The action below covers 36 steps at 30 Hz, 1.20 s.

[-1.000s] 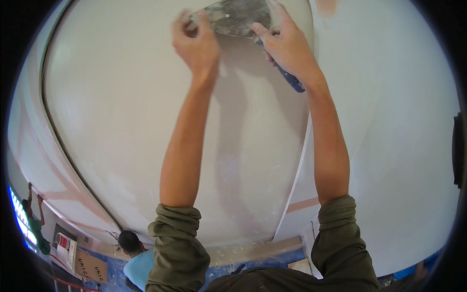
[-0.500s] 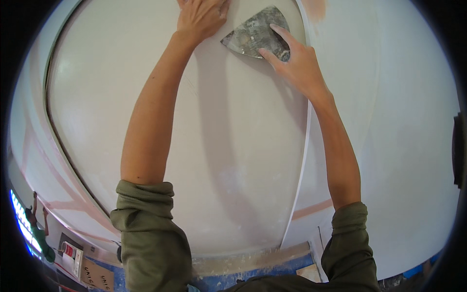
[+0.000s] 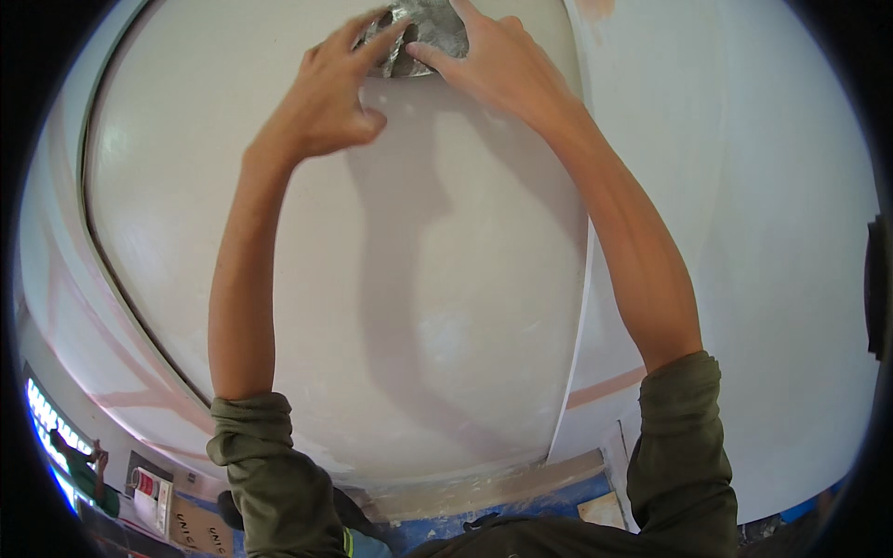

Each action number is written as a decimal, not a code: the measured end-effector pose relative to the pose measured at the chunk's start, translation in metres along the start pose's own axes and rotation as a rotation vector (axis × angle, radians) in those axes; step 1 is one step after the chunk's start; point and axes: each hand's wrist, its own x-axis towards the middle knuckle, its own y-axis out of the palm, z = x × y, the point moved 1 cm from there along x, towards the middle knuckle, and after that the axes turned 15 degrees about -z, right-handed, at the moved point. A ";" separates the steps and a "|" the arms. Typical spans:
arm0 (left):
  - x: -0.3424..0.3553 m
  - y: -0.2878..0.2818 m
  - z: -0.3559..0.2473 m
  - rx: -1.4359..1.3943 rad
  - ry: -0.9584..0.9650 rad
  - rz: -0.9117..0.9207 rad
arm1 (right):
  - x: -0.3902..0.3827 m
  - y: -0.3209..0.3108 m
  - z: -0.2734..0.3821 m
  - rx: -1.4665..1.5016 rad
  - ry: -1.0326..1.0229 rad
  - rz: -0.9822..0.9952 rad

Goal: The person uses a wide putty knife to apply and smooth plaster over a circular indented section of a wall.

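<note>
My right hand (image 3: 507, 60) grips a grey, smeared, fan-shaped putty knife (image 3: 437, 30) at the top of the view, its thumb lying across the blade. My left hand (image 3: 326, 93) is at the left side of the blade, with fingers stretched apart and the thumb standing away below. Its fingertips overlap the blade; whether they press on it I cannot tell. Dark patches show on the blade by those fingers. Behind both hands is a large, smooth, pale panel (image 3: 484, 307) with my arms' shadows on it. The upper end of the putty knife is cut off by the frame.
A dark gap (image 3: 86, 177) edges the panel at left; a pale ridge (image 3: 579, 307) runs down its right side. Reddish stripes (image 3: 605, 388) mark neighbouring surfaces. At lower left are a person in green (image 3: 93, 474), a red-and-white can (image 3: 144, 481) and a cardboard box (image 3: 195, 525).
My right hand has moved up and left with the putty knife. My left hand has come down and left, its fingers now spread over the blade's left side.
</note>
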 end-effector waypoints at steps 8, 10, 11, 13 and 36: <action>-0.010 0.031 0.014 0.114 0.065 -0.292 | 0.002 -0.013 0.032 -0.010 0.023 -0.020; -0.008 0.038 0.020 0.104 0.086 -0.380 | 0.004 -0.015 0.032 -0.057 0.012 -0.018; -0.007 0.041 0.022 0.099 0.096 -0.425 | 0.005 -0.016 0.033 -0.053 0.006 -0.006; -0.010 0.046 0.023 0.104 0.085 -0.456 | 0.006 -0.019 0.034 -0.034 -0.003 0.021; -0.001 0.059 0.031 0.176 0.074 -0.688 | 0.037 -0.018 0.049 -0.093 -0.051 0.059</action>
